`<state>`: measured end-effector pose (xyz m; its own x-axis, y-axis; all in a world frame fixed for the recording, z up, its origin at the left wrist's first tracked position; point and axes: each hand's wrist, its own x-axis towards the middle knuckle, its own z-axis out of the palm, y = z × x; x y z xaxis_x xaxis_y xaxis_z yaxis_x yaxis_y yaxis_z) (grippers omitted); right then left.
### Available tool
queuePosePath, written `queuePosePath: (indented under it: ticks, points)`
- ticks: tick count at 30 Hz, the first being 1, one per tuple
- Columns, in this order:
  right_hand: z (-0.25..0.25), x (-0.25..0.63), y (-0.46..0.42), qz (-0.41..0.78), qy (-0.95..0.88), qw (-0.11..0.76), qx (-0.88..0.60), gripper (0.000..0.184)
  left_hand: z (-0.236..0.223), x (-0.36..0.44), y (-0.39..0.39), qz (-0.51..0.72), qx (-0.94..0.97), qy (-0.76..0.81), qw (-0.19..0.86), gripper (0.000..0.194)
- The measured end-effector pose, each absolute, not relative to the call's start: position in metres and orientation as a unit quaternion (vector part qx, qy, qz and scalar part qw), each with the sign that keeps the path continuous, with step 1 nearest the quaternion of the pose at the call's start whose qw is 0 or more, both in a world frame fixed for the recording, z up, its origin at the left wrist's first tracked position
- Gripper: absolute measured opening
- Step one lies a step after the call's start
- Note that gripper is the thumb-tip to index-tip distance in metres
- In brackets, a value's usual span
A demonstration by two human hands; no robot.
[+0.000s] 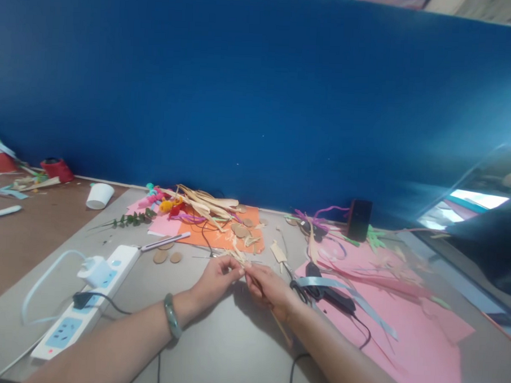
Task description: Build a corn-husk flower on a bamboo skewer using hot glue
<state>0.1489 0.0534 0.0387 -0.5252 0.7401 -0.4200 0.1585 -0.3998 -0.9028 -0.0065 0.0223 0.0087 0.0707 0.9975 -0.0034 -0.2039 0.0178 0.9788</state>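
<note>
My left hand (pixel 220 277) and my right hand (pixel 270 291) meet fingertip to fingertip over the grey table. Between them is a pale, dried husk strip (pixel 237 254), pinched by my left thumb and forefinger. A thin brown stick (pixel 284 331) runs out below my right hand, which is closed around it; its upper end reaches the husk. Fingers hide exactly how the two join. Just beyond lies orange paper (pixel 253 242) with round wooden slices (pixel 240 230) on it. Black-handled scissors (pixel 300 289) lie right of my right hand.
A white power strip (pixel 123 259) with plugs stands at left, its cords crossing the table. Pink paper (pixel 422 345) spreads at right beneath a black glue gun (pixel 335 298). Farther back are a husk pile (pixel 208 201), a white cup (pixel 99 196) and a black box (pixel 359 220) before a blue partition (pixel 259 101).
</note>
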Motion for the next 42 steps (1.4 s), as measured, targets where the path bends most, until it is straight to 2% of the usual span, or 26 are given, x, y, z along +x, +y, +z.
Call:
queuePosePath:
  ticks: [4, 9, 15, 20, 23, 27, 30, 33, 37, 42]
  points:
    - [0.042, 0.156, 0.06, 0.726, -0.487, 0.229, -0.429, 0.039, 0.01, -0.007, 0.022, 0.53, 0.439, 0.44, 0.577, 0.029]
    - [0.051, 0.169, 0.077, 0.715, -0.46, 0.299, -0.434, 0.038, 0.007, -0.005, 0.022, 0.543, 0.408, 0.436, 0.59, 0.027]
    - [0.045, 0.161, 0.065, 0.652, -0.571, 0.194, -0.46, 0.043, 0.004, -0.006, 0.024, 0.549, 0.416, 0.427, 0.586, 0.027]
    - [0.035, 0.151, 0.05, 0.602, -0.644, 0.171, -0.44, 0.048, 0.007, -0.008, 0.022, 0.52, 0.454, 0.429, 0.582, 0.028]
    - [0.035, 0.152, 0.053, 0.6, -0.626, 0.195, -0.458, 0.048, 0.01, -0.009, 0.021, 0.527, 0.455, 0.438, 0.568, 0.027]
    - [0.038, 0.154, 0.06, 0.641, -0.55, 0.242, -0.478, 0.038, 0.012, -0.009, 0.02, 0.541, 0.458, 0.454, 0.541, 0.024]
    - [0.039, 0.154, 0.058, 0.656, -0.549, 0.225, -0.466, 0.021, 0.011, -0.009, 0.02, 0.541, 0.465, 0.452, 0.536, 0.024]
    - [0.038, 0.154, 0.054, 0.653, -0.58, 0.201, -0.444, 0.017, 0.01, -0.009, 0.021, 0.543, 0.464, 0.448, 0.538, 0.024]
    - [0.038, 0.154, 0.051, 0.621, -0.624, 0.19, -0.433, 0.02, 0.01, -0.009, 0.022, 0.542, 0.457, 0.446, 0.547, 0.026]
    - [0.036, 0.154, 0.05, 0.562, -0.681, 0.193, -0.428, 0.04, 0.009, -0.009, 0.023, 0.532, 0.449, 0.46, 0.551, 0.03]
